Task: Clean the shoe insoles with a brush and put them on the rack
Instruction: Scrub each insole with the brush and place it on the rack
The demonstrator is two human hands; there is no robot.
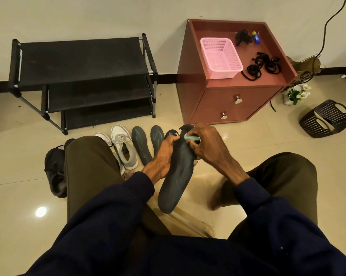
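Observation:
A dark grey insole is held up between my knees, its toe end pointing away from me. My left hand grips its left edge near the top. My right hand grips a small teal brush whose head presses on the insole's upper part. Two more grey insoles lie side by side on the floor ahead. A further dark insole peeks out behind my hands. The black three-tier rack stands against the wall at the left, its shelves bare.
A pair of grey-white sneakers and a black shoe sit on the tile floor by my left leg. A red-brown cabinet at the right carries a pink basket and black laces. A dark basket lies far right.

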